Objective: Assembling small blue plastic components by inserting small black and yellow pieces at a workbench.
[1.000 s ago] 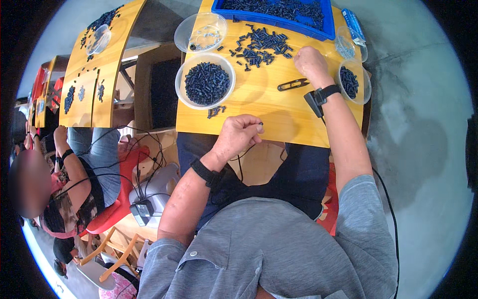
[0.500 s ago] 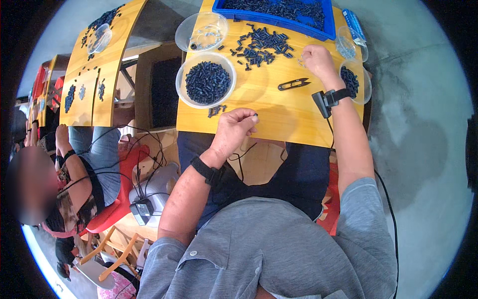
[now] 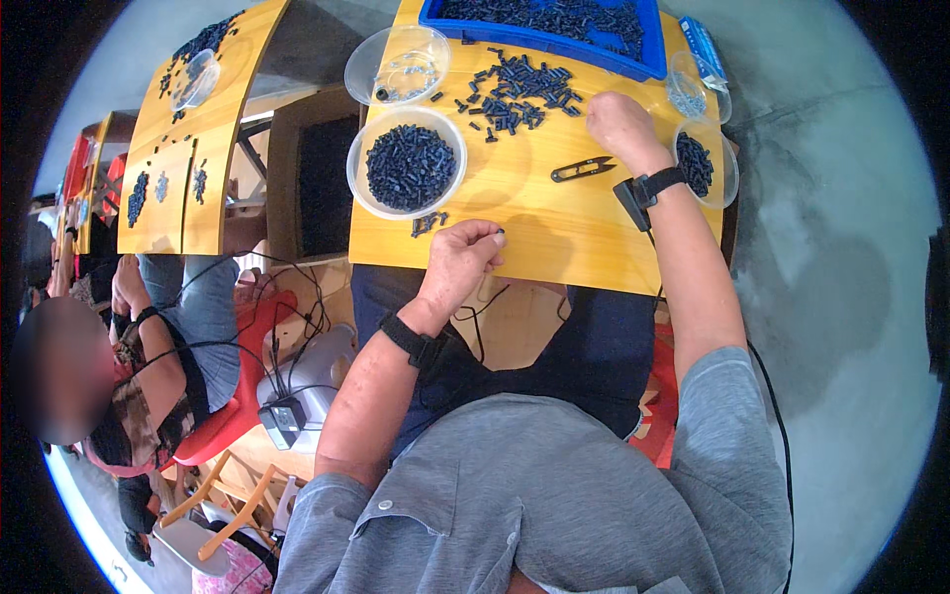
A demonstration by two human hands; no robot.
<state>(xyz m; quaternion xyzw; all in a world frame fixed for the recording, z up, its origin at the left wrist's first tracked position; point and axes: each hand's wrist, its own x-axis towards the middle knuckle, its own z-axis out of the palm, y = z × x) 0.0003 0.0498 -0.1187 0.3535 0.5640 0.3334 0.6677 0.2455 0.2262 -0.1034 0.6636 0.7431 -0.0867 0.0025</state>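
Observation:
My left hand is closed in a pinch at the table's near edge, with the tip of a small black piece showing at its fingertips. My right hand rests farther off on the yellow table, its fingers curled down and closed. Whatever those fingers hold, if anything, is hidden beneath the hand. Between the hands lie black thread snips. A loose pile of small black cylindrical parts spreads just left of my right hand. Several similar parts lie close to my left hand.
A clear bowl of black parts stands at left, a clear bowl with small pieces behind it. A blue tray sits at the back. Two smaller tubs stand at right, one holding black parts. A co-worker sits at another table.
My right hand has shifted slightly left and covers the spot where tiny pale pieces showed by its fingertips. My left hand stays pinched, almost in place. The co-worker's hands have moved slightly.

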